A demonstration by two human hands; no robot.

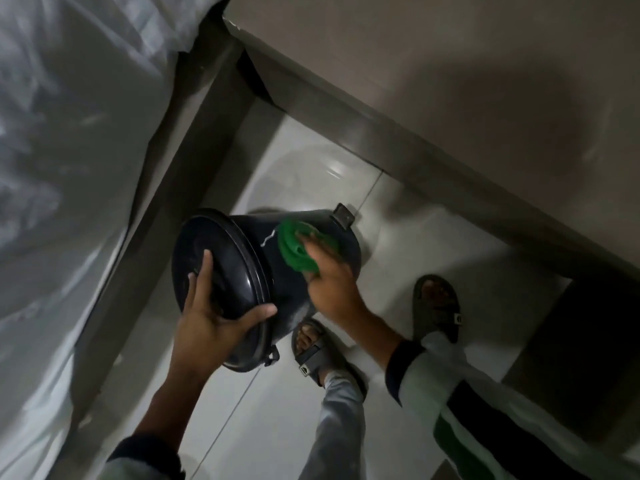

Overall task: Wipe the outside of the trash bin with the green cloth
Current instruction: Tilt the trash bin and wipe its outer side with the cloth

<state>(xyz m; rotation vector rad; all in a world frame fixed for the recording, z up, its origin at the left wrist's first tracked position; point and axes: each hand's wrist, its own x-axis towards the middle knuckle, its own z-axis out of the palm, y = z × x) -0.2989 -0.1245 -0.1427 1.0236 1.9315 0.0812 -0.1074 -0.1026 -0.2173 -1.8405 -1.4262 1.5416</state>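
A black round trash bin [273, 268] is tilted on its side above the white tiled floor, its lid facing me and its foot pedal [344, 216] pointing away. My left hand [211, 313] grips the lid's rim, fingers spread over the lid and thumb on its edge. My right hand [329, 282] presses a bunched green cloth [298, 247] against the bin's outer wall, just right of a pale streak on the plastic.
My two sandalled feet [436, 306] stand on the floor right below the bin. A grey skirting and beige wall [450, 81] run diagonally behind it. A white plastic-covered surface [69, 168] with a grey frame fills the left side. A dark block sits at right.
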